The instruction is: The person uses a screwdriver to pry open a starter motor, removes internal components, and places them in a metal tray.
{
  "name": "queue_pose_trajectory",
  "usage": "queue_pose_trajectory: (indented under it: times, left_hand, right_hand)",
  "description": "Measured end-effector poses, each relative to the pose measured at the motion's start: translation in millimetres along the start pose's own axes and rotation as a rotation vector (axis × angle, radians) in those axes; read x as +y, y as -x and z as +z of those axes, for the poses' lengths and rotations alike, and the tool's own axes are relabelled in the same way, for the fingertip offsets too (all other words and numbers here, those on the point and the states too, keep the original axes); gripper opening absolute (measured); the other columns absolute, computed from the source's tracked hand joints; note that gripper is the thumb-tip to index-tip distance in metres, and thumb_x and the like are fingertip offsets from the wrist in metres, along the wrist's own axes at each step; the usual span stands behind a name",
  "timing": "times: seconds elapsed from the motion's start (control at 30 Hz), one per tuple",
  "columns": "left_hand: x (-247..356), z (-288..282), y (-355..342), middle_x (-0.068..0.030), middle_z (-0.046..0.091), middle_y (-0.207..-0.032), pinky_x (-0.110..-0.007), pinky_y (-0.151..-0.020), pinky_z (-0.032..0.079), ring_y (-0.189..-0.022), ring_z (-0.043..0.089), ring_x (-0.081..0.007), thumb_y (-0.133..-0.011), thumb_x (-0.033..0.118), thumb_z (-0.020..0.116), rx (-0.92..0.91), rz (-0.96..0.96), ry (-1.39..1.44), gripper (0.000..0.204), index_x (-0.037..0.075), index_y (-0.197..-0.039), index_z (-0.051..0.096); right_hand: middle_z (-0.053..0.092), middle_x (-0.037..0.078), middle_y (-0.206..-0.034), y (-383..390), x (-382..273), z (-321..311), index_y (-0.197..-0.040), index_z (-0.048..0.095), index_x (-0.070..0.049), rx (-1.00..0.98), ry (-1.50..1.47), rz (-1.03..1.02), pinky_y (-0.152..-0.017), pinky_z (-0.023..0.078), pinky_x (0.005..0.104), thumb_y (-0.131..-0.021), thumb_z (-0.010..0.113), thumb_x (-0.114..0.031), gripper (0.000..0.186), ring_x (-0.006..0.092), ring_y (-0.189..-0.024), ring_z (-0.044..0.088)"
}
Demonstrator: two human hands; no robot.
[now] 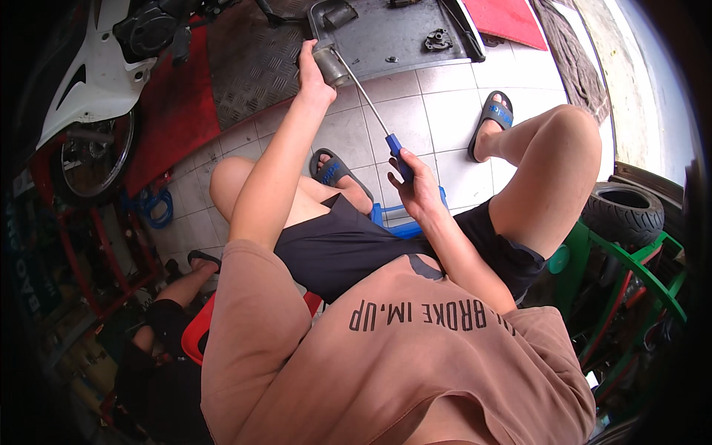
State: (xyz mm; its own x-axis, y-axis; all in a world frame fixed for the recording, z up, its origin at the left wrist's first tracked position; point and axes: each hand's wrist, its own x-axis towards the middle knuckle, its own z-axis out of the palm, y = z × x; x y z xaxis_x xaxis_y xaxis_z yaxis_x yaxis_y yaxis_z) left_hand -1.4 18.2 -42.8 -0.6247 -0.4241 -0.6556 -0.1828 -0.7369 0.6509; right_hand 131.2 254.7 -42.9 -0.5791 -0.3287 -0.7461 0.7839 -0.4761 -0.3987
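Note:
My left hand (pixel 314 80) is wrapped round a grey metal cylinder (pixel 331 67), held just off the near edge of a dark tray (pixel 378 48). My right hand (pixel 420 185) grips the blue handle of a long-shafted screwdriver (pixel 368 99). Its thin shaft slants up and left, and the tip meets the upper rim of the cylinder; whether it goes inside I cannot tell. On the tray lie a second dark cylindrical part (pixel 340 16), a black metal part (pixel 437 40) and a small piece (pixel 391 59).
A motorcycle (pixel 104 67) stands at the far left beside a red mat (pixel 174 111) and a chequered metal plate (pixel 248 67). A tyre (pixel 623 213) rests on a green rack (pixel 630 256) at right. Blue hose (pixel 156 208) lies on the tiles. Another person (pixel 163 334) sits lower left.

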Motion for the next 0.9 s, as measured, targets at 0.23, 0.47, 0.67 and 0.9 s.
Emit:
queue_pose_trajectory:
  times: [0.23, 0.47, 0.67, 0.9]
  left_hand:
    - [1.4, -0.8, -1.1, -0.0034, 0.064, -0.076, -0.034, -0.066, 0.05, -0.069, 0.061, -0.0192, -0.08, 0.043, 0.057, -0.033, -0.014, 0.006, 0.03, 0.013, -0.083, 0.061]
    - [1.9, -1.8, -0.5, -0.003, 0.064, -0.078, -0.035, -0.068, 0.05, -0.071, 0.061, -0.0189, -0.079, 0.043, 0.059, -0.017, -0.03, -0.001, 0.031, 0.013, -0.082, 0.062]
    - [2.5, -2.1, -0.4, -0.0028, 0.064, -0.078, -0.035, -0.069, 0.05, -0.072, 0.061, -0.0188, -0.078, 0.044, 0.059, -0.024, -0.024, 0.004, 0.031, 0.013, -0.083, 0.062]
    - [1.2, -5.0, -3.8, -0.0027, 0.064, -0.078, -0.035, -0.069, 0.05, -0.072, 0.061, -0.0184, -0.078, 0.044, 0.06, -0.06, -0.02, -0.005, 0.031, 0.014, -0.082, 0.062]
  right_hand:
    - [0.06, 0.011, -0.096, -4.2, -5.7, -5.6, -0.106, 0.051, 0.002, -0.152, -0.226, 0.173, -0.081, 0.052, 0.0325, -0.093, 0.055, -0.019, 0.025, 0.0219, -0.094, 0.06]
    - [0.058, 0.013, -0.098, 4.7, -3.8, 4.4, -0.106, 0.05, 0.002, -0.101, -0.128, 0.069, -0.085, 0.053, 0.0366, -0.095, 0.052, -0.019, 0.024, 0.0239, -0.097, 0.06]
    - [0.055, 0.012, -0.106, 3.5, -10.8, 2.8, -0.113, 0.048, -0.001, -0.183, -0.166, 0.145, -0.09, 0.052, 0.0404, -0.093, 0.056, -0.017, 0.027, 0.0255, -0.101, 0.059]
    - [0.055, 0.012, -0.107, 12.7, -8.0, 12.4, -0.121, 0.045, -0.003, -0.094, 0.061, -0.023, -0.088, 0.052, 0.0409, -0.091, 0.058, -0.017, 0.035, 0.0229, -0.102, 0.057]
